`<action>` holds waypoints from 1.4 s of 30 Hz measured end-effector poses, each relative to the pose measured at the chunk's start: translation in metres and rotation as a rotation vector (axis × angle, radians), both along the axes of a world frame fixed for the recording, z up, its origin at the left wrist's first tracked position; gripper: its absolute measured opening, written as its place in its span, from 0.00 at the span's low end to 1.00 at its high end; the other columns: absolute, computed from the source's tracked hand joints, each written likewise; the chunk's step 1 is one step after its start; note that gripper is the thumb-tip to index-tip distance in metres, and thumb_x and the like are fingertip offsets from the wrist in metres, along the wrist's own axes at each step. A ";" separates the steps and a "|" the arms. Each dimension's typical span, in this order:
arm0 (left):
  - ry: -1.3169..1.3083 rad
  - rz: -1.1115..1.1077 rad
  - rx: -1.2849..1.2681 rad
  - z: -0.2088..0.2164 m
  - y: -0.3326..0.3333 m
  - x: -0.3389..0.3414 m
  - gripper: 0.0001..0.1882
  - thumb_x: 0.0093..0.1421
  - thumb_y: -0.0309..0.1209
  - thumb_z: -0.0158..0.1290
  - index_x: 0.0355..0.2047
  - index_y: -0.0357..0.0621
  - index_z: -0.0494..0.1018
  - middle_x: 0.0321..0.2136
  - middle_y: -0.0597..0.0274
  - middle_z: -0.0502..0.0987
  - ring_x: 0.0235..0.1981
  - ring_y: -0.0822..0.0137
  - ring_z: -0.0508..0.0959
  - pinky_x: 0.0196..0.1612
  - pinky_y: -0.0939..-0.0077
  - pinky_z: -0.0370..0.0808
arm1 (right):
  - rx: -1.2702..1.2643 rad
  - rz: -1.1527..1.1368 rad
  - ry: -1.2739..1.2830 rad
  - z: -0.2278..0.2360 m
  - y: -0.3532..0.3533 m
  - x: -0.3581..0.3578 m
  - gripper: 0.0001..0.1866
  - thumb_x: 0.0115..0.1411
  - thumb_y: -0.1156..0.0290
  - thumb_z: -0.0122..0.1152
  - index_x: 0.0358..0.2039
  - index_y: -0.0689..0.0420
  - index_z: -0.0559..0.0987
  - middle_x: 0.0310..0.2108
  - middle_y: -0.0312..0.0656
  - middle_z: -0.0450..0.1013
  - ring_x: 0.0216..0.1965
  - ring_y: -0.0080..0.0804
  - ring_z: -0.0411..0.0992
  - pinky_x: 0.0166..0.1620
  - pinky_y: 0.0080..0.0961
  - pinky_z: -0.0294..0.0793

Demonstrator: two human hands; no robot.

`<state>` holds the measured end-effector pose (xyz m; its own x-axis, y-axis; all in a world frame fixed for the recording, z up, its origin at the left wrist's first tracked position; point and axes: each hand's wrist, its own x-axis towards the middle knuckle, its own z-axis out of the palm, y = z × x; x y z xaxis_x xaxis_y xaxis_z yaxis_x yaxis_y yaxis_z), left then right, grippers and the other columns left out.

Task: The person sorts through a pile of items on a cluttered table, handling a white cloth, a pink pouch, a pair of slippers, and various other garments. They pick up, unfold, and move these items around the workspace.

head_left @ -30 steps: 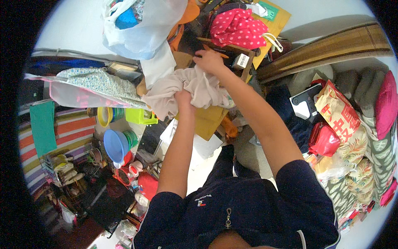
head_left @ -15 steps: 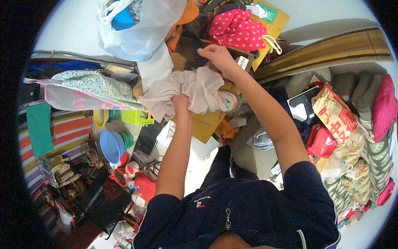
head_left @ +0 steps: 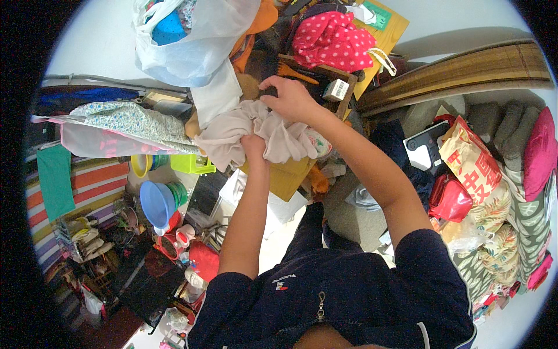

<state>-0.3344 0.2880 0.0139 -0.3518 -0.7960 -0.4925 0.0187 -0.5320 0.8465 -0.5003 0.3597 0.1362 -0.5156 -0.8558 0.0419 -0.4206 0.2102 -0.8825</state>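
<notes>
Beige cloth (head_left: pixel 256 131), soft and crumpled, sits bunched at the middle of the view, on top of a cluttered heap. Both hands are on it.

Left hand (head_left: pixel 254 146): forearm runs nearly straight up from the lower edge, elbow low, wrist straight. Fist is buried in the lower middle of the cloth, fingers curled in and closed on a fold. Fabric spills out to both sides of the fist.

Right hand (head_left: pixel 292 99): arm reaches further, bent slightly, crossing from the lower right up to the centre. Hand lies palm down over the cloth's upper edge, fingers spread and hooked downward, pressing or pinching the fabric. Fingertips are hidden in folds, so how tightly it grips I cannot tell; it is in contact with the cloth for certain.

Around the cloth:
- White plastic bag (head_left: pixel 192 41), full, just above and left, its lower flap touching the cloth's top left.
- Red polka-dot bag (head_left: pixel 334 38) above the right hand, near but apart, resting against a wooden crate (head_left: pixel 325 78).
- Floral fabric (head_left: pixel 128 122) to the left, draped flat.
- Yellow-brown box (head_left: pixel 288 177) directly beneath the cloth, partly covered by it.
- Blue funnel (head_left: pixel 156 202) lower left, well apart, among small red items.
- Red pouch (head_left: pixel 450 198) and printed snack bag (head_left: pixel 471 163) far right, beside patterned cushions (head_left: pixel 494 232).

Person wears a dark navy top (head_left: pixel 349 296), zip visible at the lower edge.
</notes>
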 end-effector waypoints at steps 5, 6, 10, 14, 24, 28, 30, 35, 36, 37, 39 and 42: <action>-0.061 -0.063 -0.179 0.038 0.018 -0.014 0.16 0.54 0.27 0.44 0.43 0.32 0.66 0.39 0.53 0.72 0.34 0.62 0.73 0.32 0.68 0.72 | 0.171 0.056 0.232 0.019 0.021 -0.014 0.21 0.49 0.55 0.53 0.43 0.51 0.72 0.34 0.48 0.73 0.36 0.45 0.71 0.39 0.35 0.70; -0.090 -0.068 -0.126 0.017 0.008 -0.003 0.16 0.54 0.28 0.44 0.43 0.32 0.66 0.39 0.53 0.72 0.34 0.62 0.74 0.32 0.68 0.72 | 0.199 0.021 0.287 0.023 0.022 -0.019 0.21 0.50 0.54 0.52 0.44 0.49 0.72 0.34 0.47 0.73 0.36 0.44 0.71 0.38 0.36 0.70; 0.039 -0.027 -0.070 0.034 0.014 -0.015 0.17 0.56 0.29 0.44 0.44 0.33 0.65 0.40 0.54 0.71 0.35 0.62 0.74 0.32 0.68 0.73 | 0.336 -0.268 0.389 0.015 0.022 -0.075 0.22 0.50 0.50 0.52 0.44 0.46 0.72 0.38 0.47 0.71 0.38 0.45 0.70 0.39 0.38 0.70; 0.003 0.049 0.336 0.075 0.005 -0.026 0.17 0.57 0.31 0.44 0.45 0.34 0.65 0.40 0.55 0.71 0.35 0.61 0.74 0.33 0.68 0.74 | 0.545 -0.208 0.569 -0.008 0.018 -0.103 0.29 0.49 0.46 0.53 0.50 0.42 0.67 0.49 0.48 0.63 0.48 0.50 0.63 0.46 0.44 0.66; -0.100 -0.030 -0.036 0.048 0.017 -0.020 0.16 0.56 0.28 0.42 0.44 0.35 0.66 0.39 0.55 0.71 0.35 0.62 0.74 0.33 0.69 0.73 | 0.578 0.007 0.452 -0.059 -0.008 -0.156 0.19 0.51 0.52 0.51 0.38 0.51 0.75 0.40 0.50 0.70 0.43 0.47 0.68 0.46 0.42 0.66; -0.023 -0.066 -0.129 0.019 0.010 -0.010 0.15 0.55 0.24 0.41 0.43 0.35 0.67 0.39 0.55 0.72 0.36 0.63 0.73 0.34 0.71 0.72 | 0.344 0.093 0.813 -0.076 0.012 -0.190 0.17 0.50 0.58 0.51 0.34 0.55 0.77 0.33 0.52 0.72 0.35 0.43 0.72 0.37 0.35 0.72; 0.025 -0.041 -0.107 0.019 0.014 -0.013 0.15 0.54 0.23 0.41 0.43 0.35 0.67 0.39 0.55 0.72 0.36 0.63 0.73 0.34 0.71 0.72 | -0.024 -0.691 -0.588 -0.078 0.021 -0.200 0.13 0.50 0.63 0.50 0.28 0.60 0.75 0.23 0.46 0.72 0.26 0.39 0.71 0.31 0.34 0.70; 0.073 -0.038 -0.102 0.007 0.006 -0.004 0.16 0.52 0.24 0.45 0.43 0.34 0.68 0.39 0.56 0.72 0.35 0.63 0.74 0.35 0.71 0.73 | -0.531 -0.778 -1.260 -0.027 0.053 -0.191 0.14 0.52 0.65 0.45 0.38 0.55 0.70 0.37 0.43 0.71 0.39 0.40 0.70 0.44 0.45 0.68; 0.074 -0.047 -0.112 0.011 0.008 -0.008 0.16 0.52 0.24 0.46 0.43 0.34 0.68 0.39 0.56 0.72 0.35 0.63 0.74 0.35 0.71 0.73 | -0.580 -0.794 -1.261 -0.031 0.061 -0.195 0.13 0.52 0.65 0.45 0.38 0.55 0.70 0.37 0.44 0.71 0.39 0.41 0.70 0.45 0.46 0.67; 0.072 -0.052 -0.122 0.017 0.009 -0.011 0.17 0.51 0.24 0.48 0.42 0.34 0.68 0.39 0.56 0.72 0.35 0.63 0.74 0.35 0.71 0.73 | -0.627 -0.808 -1.265 -0.032 0.065 -0.195 0.13 0.53 0.65 0.44 0.37 0.56 0.70 0.36 0.44 0.71 0.39 0.42 0.70 0.46 0.48 0.66; 0.060 -0.054 -0.138 0.026 0.012 -0.015 0.17 0.50 0.25 0.50 0.42 0.34 0.68 0.39 0.56 0.72 0.35 0.63 0.74 0.35 0.71 0.73 | -0.643 -0.751 -1.317 -0.035 0.070 -0.193 0.15 0.54 0.65 0.45 0.41 0.57 0.69 0.40 0.45 0.70 0.42 0.42 0.68 0.49 0.47 0.64; 0.051 -0.064 -0.180 0.034 0.016 -0.018 0.19 0.49 0.26 0.53 0.42 0.34 0.68 0.39 0.56 0.72 0.35 0.63 0.74 0.35 0.71 0.73 | -0.712 -0.687 -1.382 -0.047 0.069 -0.197 0.16 0.55 0.65 0.45 0.42 0.58 0.68 0.42 0.45 0.69 0.44 0.42 0.68 0.51 0.48 0.62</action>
<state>-0.3524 0.3039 0.0481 -0.4255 -0.8448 -0.3245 0.0349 -0.3737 0.9269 -0.6971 0.4286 0.0894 -0.7334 -0.4870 -0.4742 0.6790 -0.5571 -0.4781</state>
